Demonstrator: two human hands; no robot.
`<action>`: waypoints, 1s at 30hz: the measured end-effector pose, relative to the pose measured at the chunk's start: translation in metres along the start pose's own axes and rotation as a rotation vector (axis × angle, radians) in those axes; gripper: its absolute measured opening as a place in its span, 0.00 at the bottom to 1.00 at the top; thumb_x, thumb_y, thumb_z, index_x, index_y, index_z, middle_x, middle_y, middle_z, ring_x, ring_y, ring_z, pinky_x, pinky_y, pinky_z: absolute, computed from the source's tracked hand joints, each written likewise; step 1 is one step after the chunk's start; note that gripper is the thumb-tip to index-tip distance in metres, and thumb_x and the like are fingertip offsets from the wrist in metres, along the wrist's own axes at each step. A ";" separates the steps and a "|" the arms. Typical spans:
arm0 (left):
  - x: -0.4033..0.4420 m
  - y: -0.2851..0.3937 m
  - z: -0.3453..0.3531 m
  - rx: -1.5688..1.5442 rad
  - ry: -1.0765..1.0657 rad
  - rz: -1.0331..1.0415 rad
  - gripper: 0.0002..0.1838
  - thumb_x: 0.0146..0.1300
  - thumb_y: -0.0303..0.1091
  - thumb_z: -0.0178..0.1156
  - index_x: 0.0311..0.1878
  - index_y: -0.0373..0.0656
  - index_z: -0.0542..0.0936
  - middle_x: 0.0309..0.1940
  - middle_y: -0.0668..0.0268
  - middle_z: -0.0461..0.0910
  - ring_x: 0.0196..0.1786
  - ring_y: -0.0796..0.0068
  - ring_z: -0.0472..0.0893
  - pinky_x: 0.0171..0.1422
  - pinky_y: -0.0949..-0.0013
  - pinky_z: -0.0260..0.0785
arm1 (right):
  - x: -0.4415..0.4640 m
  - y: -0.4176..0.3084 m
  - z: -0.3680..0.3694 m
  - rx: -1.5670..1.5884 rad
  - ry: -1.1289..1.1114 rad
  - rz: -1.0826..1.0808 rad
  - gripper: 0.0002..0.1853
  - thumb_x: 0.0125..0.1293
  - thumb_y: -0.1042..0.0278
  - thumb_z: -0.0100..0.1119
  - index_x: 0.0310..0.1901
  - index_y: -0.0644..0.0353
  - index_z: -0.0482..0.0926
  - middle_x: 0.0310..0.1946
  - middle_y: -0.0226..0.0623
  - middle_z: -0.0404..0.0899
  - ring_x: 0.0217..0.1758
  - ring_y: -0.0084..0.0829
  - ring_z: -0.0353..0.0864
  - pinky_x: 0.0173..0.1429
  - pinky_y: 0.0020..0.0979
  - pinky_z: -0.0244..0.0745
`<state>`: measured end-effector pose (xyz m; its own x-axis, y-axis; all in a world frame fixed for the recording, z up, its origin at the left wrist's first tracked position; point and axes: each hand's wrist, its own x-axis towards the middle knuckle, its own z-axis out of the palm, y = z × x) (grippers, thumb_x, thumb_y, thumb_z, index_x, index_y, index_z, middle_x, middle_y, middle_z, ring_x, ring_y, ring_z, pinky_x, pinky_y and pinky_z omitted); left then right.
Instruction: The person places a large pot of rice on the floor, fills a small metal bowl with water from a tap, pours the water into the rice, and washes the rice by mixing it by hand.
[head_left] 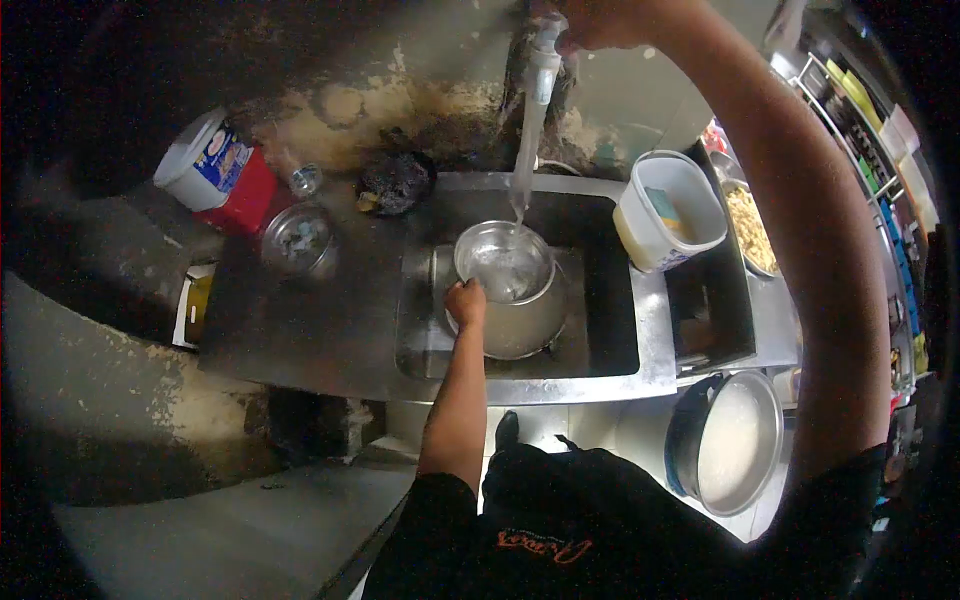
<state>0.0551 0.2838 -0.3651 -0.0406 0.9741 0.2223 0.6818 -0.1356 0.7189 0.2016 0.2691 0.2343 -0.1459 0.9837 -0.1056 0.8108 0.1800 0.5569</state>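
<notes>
My left hand (466,301) grips the near-left rim of a shiny metal bowl (505,262), fingers closed on its edge. Clear water runs into this bowl from the tap (540,80) above. Directly beneath the bowl, and partly hidden by it, a larger pot (520,335) shows cloudy liquid inside the sink (605,340). Up at the top edge, my right hand (600,22) is closed around the upper part of the tap; some of its fingers are out of view.
Right of the sink stands a white tub (640,225) with a sponge. A large pot of whitish contents (740,445) sits lower right. On the left counter are a metal bowl (298,240), a red-and-white container (225,175) and a dark scouring mass (397,183). A tray of chopped food (750,225) lies far right.
</notes>
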 end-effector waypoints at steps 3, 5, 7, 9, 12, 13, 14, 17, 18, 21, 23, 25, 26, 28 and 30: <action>0.000 -0.020 0.038 -0.176 0.007 -0.249 0.17 0.47 0.39 0.51 0.22 0.31 0.76 0.25 0.42 0.75 0.33 0.43 0.76 0.42 0.52 0.67 | 0.014 0.012 0.021 -0.129 0.116 -0.128 0.19 0.51 0.62 0.54 0.41 0.68 0.76 0.43 0.53 0.74 0.51 0.46 0.72 0.55 0.39 0.66; -0.003 -0.026 0.048 -0.188 0.009 -0.228 0.16 0.47 0.39 0.51 0.22 0.32 0.76 0.25 0.42 0.76 0.34 0.43 0.76 0.42 0.52 0.67 | 0.016 0.014 0.024 -0.184 0.138 -0.173 0.20 0.52 0.61 0.53 0.44 0.67 0.74 0.46 0.52 0.73 0.53 0.46 0.70 0.57 0.39 0.64; -0.005 -0.023 0.040 -0.070 -0.002 -0.062 0.16 0.47 0.39 0.51 0.22 0.32 0.76 0.26 0.42 0.76 0.34 0.43 0.76 0.43 0.52 0.67 | 0.015 0.013 0.020 -0.151 0.107 -0.156 0.22 0.53 0.60 0.52 0.47 0.66 0.73 0.48 0.52 0.71 0.54 0.46 0.68 0.60 0.38 0.62; -0.005 -0.006 0.025 -0.028 -0.025 -0.131 0.16 0.47 0.39 0.50 0.22 0.32 0.76 0.26 0.42 0.76 0.34 0.43 0.76 0.43 0.53 0.67 | 0.014 0.014 0.024 -0.126 0.195 -0.197 0.22 0.54 0.60 0.52 0.49 0.65 0.72 0.48 0.51 0.71 0.54 0.46 0.68 0.60 0.38 0.62; -0.004 0.005 0.011 -0.004 -0.092 -0.155 0.16 0.47 0.39 0.51 0.23 0.32 0.76 0.28 0.42 0.76 0.35 0.43 0.76 0.43 0.54 0.67 | 0.018 0.013 0.025 -0.097 0.204 -0.184 0.23 0.55 0.58 0.52 0.50 0.63 0.71 0.48 0.50 0.72 0.54 0.46 0.69 0.59 0.39 0.63; -0.004 0.008 0.006 0.009 -0.118 -0.120 0.16 0.47 0.38 0.51 0.24 0.31 0.76 0.28 0.42 0.76 0.36 0.43 0.76 0.44 0.54 0.67 | 0.019 0.011 0.023 -0.089 0.187 -0.169 0.23 0.55 0.58 0.52 0.51 0.63 0.71 0.48 0.50 0.72 0.54 0.46 0.69 0.58 0.39 0.63; -0.005 0.012 0.002 -0.049 -0.105 -0.197 0.16 0.47 0.38 0.51 0.24 0.31 0.77 0.29 0.42 0.76 0.36 0.43 0.76 0.44 0.54 0.67 | 0.018 0.010 0.021 0.037 0.180 -0.095 0.23 0.55 0.58 0.52 0.51 0.63 0.71 0.48 0.50 0.73 0.53 0.47 0.70 0.58 0.40 0.63; -0.011 0.062 -0.048 -0.162 -0.052 -0.330 0.15 0.46 0.36 0.51 0.24 0.31 0.77 0.29 0.43 0.76 0.36 0.43 0.76 0.43 0.55 0.67 | 0.021 -0.001 0.016 0.273 0.206 0.131 0.22 0.56 0.56 0.52 0.49 0.62 0.72 0.45 0.49 0.74 0.50 0.47 0.72 0.53 0.42 0.66; -0.013 0.072 -0.058 -0.164 -0.023 -0.308 0.14 0.46 0.36 0.51 0.24 0.31 0.77 0.28 0.43 0.76 0.35 0.44 0.76 0.43 0.55 0.67 | 0.036 0.000 0.030 0.255 0.248 0.210 0.21 0.57 0.55 0.52 0.47 0.62 0.72 0.42 0.48 0.75 0.47 0.46 0.74 0.50 0.42 0.68; -0.022 0.067 -0.058 -0.241 0.006 -0.274 0.13 0.46 0.35 0.51 0.24 0.31 0.77 0.27 0.44 0.76 0.35 0.45 0.76 0.42 0.55 0.67 | 0.039 -0.006 0.033 0.835 0.134 0.566 0.18 0.62 0.53 0.48 0.41 0.61 0.73 0.33 0.43 0.76 0.38 0.39 0.76 0.39 0.39 0.71; -0.028 0.076 -0.070 -0.256 -0.041 -0.280 0.13 0.47 0.34 0.51 0.25 0.31 0.77 0.26 0.45 0.77 0.34 0.45 0.76 0.41 0.55 0.67 | 0.062 0.012 0.078 1.658 0.107 0.786 0.16 0.66 0.54 0.42 0.33 0.60 0.71 0.24 0.37 0.72 0.26 0.29 0.72 0.29 0.31 0.69; -0.043 0.109 -0.110 -0.204 -0.148 -0.300 0.14 0.47 0.34 0.51 0.27 0.31 0.77 0.26 0.46 0.77 0.33 0.46 0.76 0.39 0.56 0.67 | 0.041 -0.004 0.077 2.085 0.181 0.853 0.14 0.66 0.57 0.43 0.33 0.60 0.71 0.24 0.37 0.72 0.26 0.29 0.71 0.29 0.32 0.68; -0.050 0.110 -0.112 -0.210 -0.162 -0.260 0.13 0.47 0.34 0.51 0.27 0.31 0.77 0.26 0.46 0.77 0.33 0.47 0.76 0.39 0.57 0.66 | 0.028 -0.008 0.077 2.303 0.234 0.879 0.13 0.66 0.59 0.44 0.33 0.60 0.70 0.25 0.38 0.72 0.25 0.30 0.70 0.29 0.32 0.68; -0.063 0.118 -0.120 -0.227 -0.190 -0.170 0.13 0.47 0.33 0.50 0.27 0.32 0.78 0.25 0.47 0.77 0.31 0.48 0.76 0.37 0.58 0.66 | 0.023 0.012 0.104 1.748 0.274 0.836 0.12 0.61 0.60 0.46 0.41 0.59 0.71 0.29 0.43 0.74 0.30 0.38 0.75 0.34 0.38 0.71; -0.081 0.144 -0.140 -0.266 -0.239 -0.130 0.12 0.47 0.32 0.51 0.28 0.32 0.78 0.25 0.48 0.77 0.30 0.50 0.77 0.35 0.60 0.66 | -0.039 -0.010 0.108 0.734 0.259 0.515 0.23 0.52 0.67 0.52 0.53 0.55 0.70 0.36 0.50 0.75 0.41 0.48 0.75 0.46 0.42 0.72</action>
<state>0.0545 0.1606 -0.1877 0.0781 0.9968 -0.0194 0.4673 -0.0194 0.8839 0.2604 0.2286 0.1442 0.2812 0.9276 0.2461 0.9529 -0.2395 -0.1859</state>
